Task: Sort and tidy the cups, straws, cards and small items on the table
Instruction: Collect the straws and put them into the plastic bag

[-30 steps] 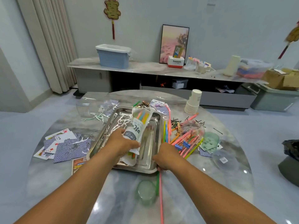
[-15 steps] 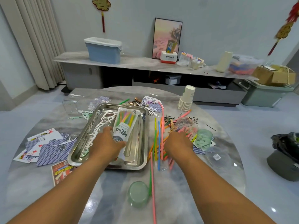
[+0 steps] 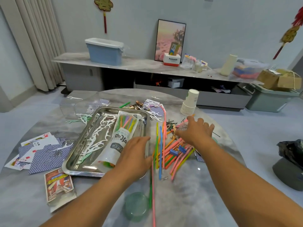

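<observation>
left hand [image 3: 132,154] flat on straw packet [image 3: 118,141], right hand [image 3: 195,131] spread above loose straws [image 3: 170,154], panasonic box [image 3: 171,59] behind

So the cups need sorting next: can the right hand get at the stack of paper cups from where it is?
Probably yes. The right hand is open, over the straws, just short of the cup stack. Nothing tall stands between them, only small clutter lying flat.

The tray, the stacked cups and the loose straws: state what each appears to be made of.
Tray: polished metal, likely stainless steel; its mirror-like surface reflects what lies in it.
Stacked cups: apparently paper; matte white walls with rolled rims, nested closely.
Loose straws: probably plastic; thin, smooth tubes in bright, uniform colours.
</observation>
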A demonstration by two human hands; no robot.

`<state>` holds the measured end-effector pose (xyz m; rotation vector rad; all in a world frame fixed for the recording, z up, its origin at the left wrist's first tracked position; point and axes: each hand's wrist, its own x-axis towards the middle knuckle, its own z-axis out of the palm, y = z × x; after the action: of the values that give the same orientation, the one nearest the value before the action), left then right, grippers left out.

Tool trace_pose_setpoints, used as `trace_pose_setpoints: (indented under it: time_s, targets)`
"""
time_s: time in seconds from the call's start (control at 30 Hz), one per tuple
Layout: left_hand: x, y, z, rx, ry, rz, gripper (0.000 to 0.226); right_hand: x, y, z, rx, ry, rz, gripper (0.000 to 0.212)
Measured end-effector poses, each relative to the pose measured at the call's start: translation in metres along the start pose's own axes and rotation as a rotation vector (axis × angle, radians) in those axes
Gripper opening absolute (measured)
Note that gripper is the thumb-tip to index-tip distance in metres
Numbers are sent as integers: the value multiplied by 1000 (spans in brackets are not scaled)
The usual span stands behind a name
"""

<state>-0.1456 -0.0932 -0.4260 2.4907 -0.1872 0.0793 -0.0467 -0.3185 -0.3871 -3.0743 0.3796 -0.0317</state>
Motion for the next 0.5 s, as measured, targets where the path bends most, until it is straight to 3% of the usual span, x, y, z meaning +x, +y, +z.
trace_pose_setpoints:
  time_s: [0.07, 0.13, 0.27, 0.37, 0.43, 0.5]
  targets:
    - [4, -5, -3, 56, 6, -28, 73, 16, 0, -1, -45, -154, 19, 92]
    - [6, -11, -9, 200, 35, -68, 74, 26, -2, 0, -32, -250, 0, 88]
    - [9, -34, -20, 425, 63, -233, 90, 30, -17, -6, -62, -167, -24, 83]
    - [8, -52, -28, 315, -31, -401, 103, 26, -46, -27, -54, -47, -126, 88]
    - [6, -59, -32, 176, -25, -444, 101, 19, -70, -36, 29, -96, -256, 94]
    - [7, -66, -41, 21, 82, -471, 87, 6, -96, -37, 119, -206, -374, 99]
